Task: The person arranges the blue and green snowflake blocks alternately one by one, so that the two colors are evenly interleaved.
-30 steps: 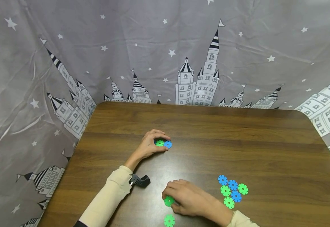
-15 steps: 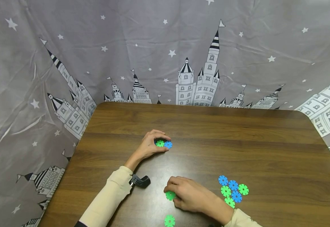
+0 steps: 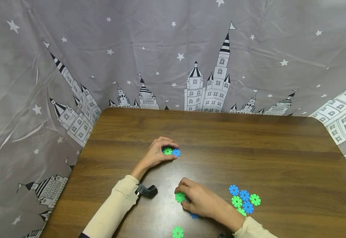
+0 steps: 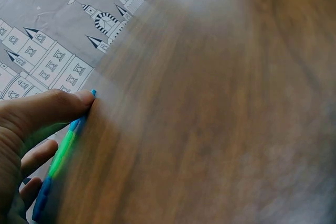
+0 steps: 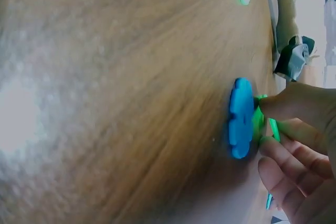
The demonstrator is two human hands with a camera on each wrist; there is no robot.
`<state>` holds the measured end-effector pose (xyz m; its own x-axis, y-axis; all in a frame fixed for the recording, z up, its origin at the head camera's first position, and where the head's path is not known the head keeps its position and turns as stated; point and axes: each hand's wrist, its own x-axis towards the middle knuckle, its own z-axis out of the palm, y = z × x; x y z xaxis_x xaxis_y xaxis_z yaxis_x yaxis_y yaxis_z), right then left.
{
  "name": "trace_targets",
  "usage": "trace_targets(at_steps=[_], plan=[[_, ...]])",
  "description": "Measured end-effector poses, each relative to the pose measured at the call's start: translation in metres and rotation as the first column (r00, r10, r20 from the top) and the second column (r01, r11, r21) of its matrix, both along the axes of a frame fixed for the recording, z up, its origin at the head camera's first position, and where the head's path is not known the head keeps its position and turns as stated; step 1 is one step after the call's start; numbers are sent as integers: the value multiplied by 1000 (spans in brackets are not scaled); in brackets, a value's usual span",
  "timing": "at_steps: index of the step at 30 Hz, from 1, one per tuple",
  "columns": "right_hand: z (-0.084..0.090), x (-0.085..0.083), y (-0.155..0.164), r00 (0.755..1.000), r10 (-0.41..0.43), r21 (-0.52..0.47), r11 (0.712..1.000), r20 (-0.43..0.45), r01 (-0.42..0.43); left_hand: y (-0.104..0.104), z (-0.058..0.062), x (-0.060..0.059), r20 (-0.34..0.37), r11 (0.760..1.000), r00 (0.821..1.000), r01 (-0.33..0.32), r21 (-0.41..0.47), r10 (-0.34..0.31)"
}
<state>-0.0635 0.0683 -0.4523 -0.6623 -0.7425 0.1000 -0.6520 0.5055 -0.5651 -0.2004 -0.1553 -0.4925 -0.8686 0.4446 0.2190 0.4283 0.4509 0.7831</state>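
Observation:
My left hand (image 3: 158,153) lies toward the back of the table, thumb and forefinger curled round a short row of notched plastic discs. A green disc (image 3: 168,151) and a blue disc (image 3: 176,152) show between them. Another blue piece (image 4: 43,198) sits deeper inside the grip. Nearer the front, my right hand (image 3: 199,198) holds a green notched disc (image 3: 180,197) between thumb and fingers, just over or on the table. A blue disc (image 5: 241,119) lies beside the right thumb, mostly hidden under that hand in the head view.
A loose green disc (image 3: 177,232) lies by the near edge of the view. Right of the right wrist is a cluster of blue discs (image 3: 244,195) and green discs (image 3: 255,199). A castle-print grey cloth (image 3: 161,49) hangs behind the wooden table (image 3: 250,142).
My right hand has moved away from me and slightly right, carrying the green disc along. A blue disc has come into sight below it. The left hand stays in place.

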Motion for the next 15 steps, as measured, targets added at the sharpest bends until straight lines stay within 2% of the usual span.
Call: trace_targets(at_steps=[6, 15], plan=[[-2, -6, 1, 995, -87, -20, 996, 45, 88, 0, 0, 1, -21, 1000, 1000, 6, -10, -6], [-4, -14, 2, 985, -164, -24, 986, 51, 165, 0, 0, 0, -24, 1000, 1000, 12, -8, -12]])
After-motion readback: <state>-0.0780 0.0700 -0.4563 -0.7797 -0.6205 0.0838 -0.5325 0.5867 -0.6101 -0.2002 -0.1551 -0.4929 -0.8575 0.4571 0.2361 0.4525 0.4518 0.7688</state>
